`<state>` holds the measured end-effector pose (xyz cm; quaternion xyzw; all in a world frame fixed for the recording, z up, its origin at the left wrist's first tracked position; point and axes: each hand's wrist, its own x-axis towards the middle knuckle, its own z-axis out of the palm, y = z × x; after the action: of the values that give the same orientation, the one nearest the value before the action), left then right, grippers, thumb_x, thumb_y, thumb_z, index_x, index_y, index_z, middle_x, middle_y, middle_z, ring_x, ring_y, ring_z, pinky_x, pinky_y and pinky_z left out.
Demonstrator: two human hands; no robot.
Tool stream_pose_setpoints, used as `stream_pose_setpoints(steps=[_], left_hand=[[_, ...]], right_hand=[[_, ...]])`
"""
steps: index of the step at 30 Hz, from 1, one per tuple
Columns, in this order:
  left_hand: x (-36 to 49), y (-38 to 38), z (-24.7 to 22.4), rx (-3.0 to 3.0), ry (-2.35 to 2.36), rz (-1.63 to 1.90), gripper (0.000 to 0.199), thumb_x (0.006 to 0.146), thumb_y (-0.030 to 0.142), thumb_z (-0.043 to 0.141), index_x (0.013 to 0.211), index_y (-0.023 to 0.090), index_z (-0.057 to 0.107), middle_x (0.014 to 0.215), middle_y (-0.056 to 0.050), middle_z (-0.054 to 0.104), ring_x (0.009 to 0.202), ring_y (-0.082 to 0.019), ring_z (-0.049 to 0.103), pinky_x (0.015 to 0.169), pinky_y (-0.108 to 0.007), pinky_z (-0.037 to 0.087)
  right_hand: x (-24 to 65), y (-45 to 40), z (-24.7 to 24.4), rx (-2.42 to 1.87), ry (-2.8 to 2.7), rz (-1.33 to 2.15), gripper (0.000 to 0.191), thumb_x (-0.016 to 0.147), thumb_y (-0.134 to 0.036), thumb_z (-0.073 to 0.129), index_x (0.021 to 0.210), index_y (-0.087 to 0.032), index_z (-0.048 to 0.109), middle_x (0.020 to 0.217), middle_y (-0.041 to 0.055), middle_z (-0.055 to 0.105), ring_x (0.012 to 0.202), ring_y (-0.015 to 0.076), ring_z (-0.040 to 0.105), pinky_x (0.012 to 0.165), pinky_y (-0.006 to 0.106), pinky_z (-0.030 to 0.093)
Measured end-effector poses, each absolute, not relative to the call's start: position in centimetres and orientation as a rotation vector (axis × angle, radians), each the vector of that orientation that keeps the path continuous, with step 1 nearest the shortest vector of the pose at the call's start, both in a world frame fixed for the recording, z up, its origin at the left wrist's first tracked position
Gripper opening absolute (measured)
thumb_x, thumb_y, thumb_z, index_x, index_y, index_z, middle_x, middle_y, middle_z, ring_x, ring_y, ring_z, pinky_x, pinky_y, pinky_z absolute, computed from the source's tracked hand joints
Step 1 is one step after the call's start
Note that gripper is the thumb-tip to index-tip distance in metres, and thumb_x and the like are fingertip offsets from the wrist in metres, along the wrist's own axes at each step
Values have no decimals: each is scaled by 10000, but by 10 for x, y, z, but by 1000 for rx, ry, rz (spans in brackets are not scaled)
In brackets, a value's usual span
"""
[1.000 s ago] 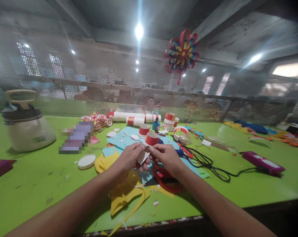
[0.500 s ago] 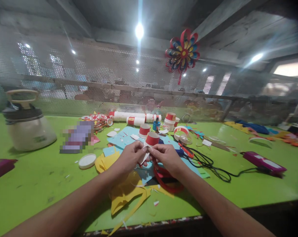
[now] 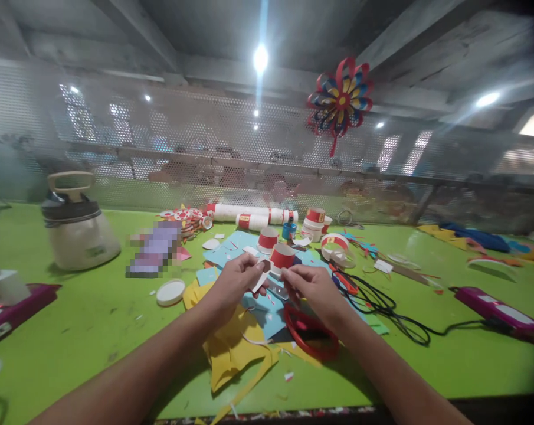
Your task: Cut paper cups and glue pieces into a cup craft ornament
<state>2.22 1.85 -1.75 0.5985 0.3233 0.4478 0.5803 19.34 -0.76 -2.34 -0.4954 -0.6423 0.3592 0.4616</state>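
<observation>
Near the middle of the green table, my left hand (image 3: 241, 280) pinches a small white paper piece (image 3: 260, 282) between thumb and fingers. Just right of it is my right hand (image 3: 308, 288), its thumb and fingertips pressed together; whatever they hold is too small to make out. A red-and-white paper cup (image 3: 282, 257) stands right behind the hands, with a second cup (image 3: 267, 239) behind it. Red-handled scissors (image 3: 311, 336) lie below my right hand, their blades partly hidden. Blue sheets and yellow paper (image 3: 235, 348) lie under and around the hands.
White paper tubes (image 3: 244, 213) lie at the back, near a blue glue bottle (image 3: 288, 229). A beige kettle (image 3: 81, 236) stands at left. A black cable (image 3: 382, 307) coils at right beside a purple power strip (image 3: 497, 310). A white lid (image 3: 170, 292) lies left of the hands.
My hands have moved apart; the white paper stays in my left hand, and my right hand has come off it. The whole view has shifted, with the scene now slightly further right.
</observation>
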Motion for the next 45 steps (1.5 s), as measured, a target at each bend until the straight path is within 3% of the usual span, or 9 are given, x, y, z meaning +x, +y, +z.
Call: stream_pose_setpoints(steps=[3,7,12,19,24,30,34,41,45], left_hand=[[20,21,-17,1370,745,1070,239,791,377,580,726,181,461,565,15,592,508,-112,524,503,-232,352],[16,26,-15,1333,711,1107,233,768,364,601,712,182,466,565,19,591,508,-111,523,499,-230,358],[13,31,-14,1296,716,1156,223,769,354,601,700,178,482,567,5,614,518,-115,537,503,-229,366],[12,29,-12,1249,738,1193,219,755,363,613,705,174,513,577,-9,626,514,-128,560,487,-234,374],[14,28,-10,1249,769,1216,211,756,343,611,686,176,504,576,-10,622,515,-132,569,492,-241,395],[15,29,-11,1267,827,1238,212,773,348,596,703,175,495,580,-10,634,505,-132,573,478,-237,408],[15,28,-9,1284,846,1242,210,793,350,578,722,172,492,580,-9,636,486,-122,563,459,-228,401],[14,31,-10,1287,857,1241,207,806,346,566,733,173,480,568,-4,628,477,-115,554,453,-219,388],[13,30,-8,1271,873,1251,210,798,343,577,727,176,472,573,-10,628,482,-117,556,454,-220,391]], right_hand=[[192,-7,-30,-1296,-1715,746,349,845,-425,484,600,-184,550,496,-30,483,411,109,416,442,260,340],[194,-6,-34,-1383,-1873,484,294,861,-351,481,643,-181,582,623,10,540,593,155,475,558,278,345],[204,-16,-24,-1451,-2130,309,198,837,-277,517,715,-174,635,737,54,562,680,190,503,625,308,344],[229,-47,-16,-1662,-2571,-126,217,842,-170,440,970,-174,615,927,120,541,885,257,495,713,345,391],[234,-48,-21,-1739,-2549,53,433,793,-131,458,1214,-212,517,982,109,545,888,231,531,741,317,400],[234,-39,-30,-1790,-2485,265,692,677,-112,502,1343,-252,379,1078,106,541,937,245,560,765,326,404],[231,-34,-31,-1842,-2439,263,644,710,-144,463,1344,-223,386,1099,139,575,990,290,567,779,368,402],[229,-32,-23,-1928,-2460,255,453,756,-223,455,1206,-231,506,970,134,674,878,321,620,683,366,404],[235,-43,-11,-1880,-2370,446,474,733,-172,466,1198,-239,526,1068,114,647,992,296,584,783,374,422]])
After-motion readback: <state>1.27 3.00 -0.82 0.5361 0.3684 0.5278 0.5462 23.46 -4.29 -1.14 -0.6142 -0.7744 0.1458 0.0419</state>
